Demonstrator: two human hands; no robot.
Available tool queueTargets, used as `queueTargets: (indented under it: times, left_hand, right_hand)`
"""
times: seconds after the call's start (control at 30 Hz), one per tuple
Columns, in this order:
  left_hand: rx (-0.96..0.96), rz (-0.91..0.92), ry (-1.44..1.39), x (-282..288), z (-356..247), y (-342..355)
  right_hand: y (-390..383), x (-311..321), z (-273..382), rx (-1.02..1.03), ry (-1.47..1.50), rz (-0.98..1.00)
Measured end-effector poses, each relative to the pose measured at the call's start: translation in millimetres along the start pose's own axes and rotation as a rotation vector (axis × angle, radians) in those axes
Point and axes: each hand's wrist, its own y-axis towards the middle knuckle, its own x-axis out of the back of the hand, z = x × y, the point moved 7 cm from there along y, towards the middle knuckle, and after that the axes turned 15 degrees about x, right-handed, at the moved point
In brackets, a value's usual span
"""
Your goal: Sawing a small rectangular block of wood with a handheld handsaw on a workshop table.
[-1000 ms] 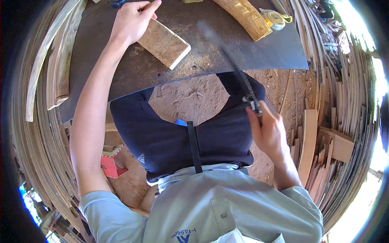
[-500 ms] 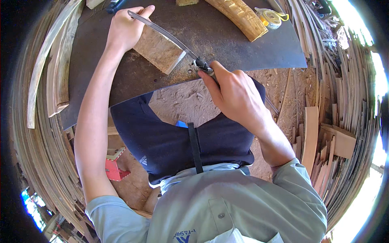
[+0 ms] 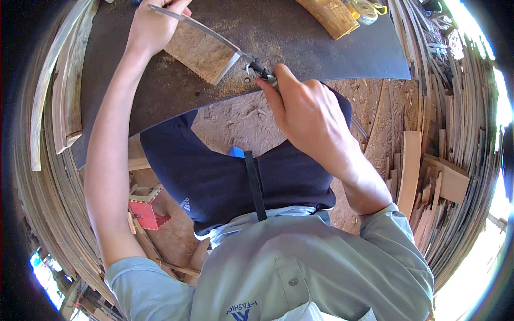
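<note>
My right hand [image 3: 316, 115] is closed round the dark handle of a hacksaw [image 3: 206, 29], which has a long thin metal frame. The tool slants up and left across a rough wooden block [image 3: 201, 53] lying on the dark tabletop [image 3: 300, 53]. At the block's far left end is my left hand [image 3: 152, 27], its fingers bent and partly hidden behind the saw's far tip and the picture's upper edge. It seems to grip the wood. Fine sawdust lies round the block's near right corner. From here I cannot make out the blade's teeth or any cut.
A curved wooden piece [image 3: 332, 16] and a clear-and-yellow tape measure [image 3: 365, 10] lie at the far right of the table. Long planks [image 3: 67, 80] lean along the left. Stacked strips [image 3: 455, 123] line the right. A red box-like object [image 3: 147, 208] is on the floor, lower left.
My view has shifted, so the table and block sit higher and further left. The saw and both hands keep nearly the same place against the block; my left thumb now appears more tucked in.
</note>
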Motion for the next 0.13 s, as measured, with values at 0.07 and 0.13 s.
queueTargets:
  times: [0.07, 0.13]
  left_hand:
    - [0.017, 0.006, 0.016, -0.4, 3.5, -0.9]
    - [0.023, 0.014, 0.026, -2.7, 1.1, 0.7]
  right_hand:
    - [-1.6, -1.1, 0.5, -0.013, -0.013, -0.004]
    - [-2.9, -2.5, 1.1, -0.011, -0.059, 0.007]
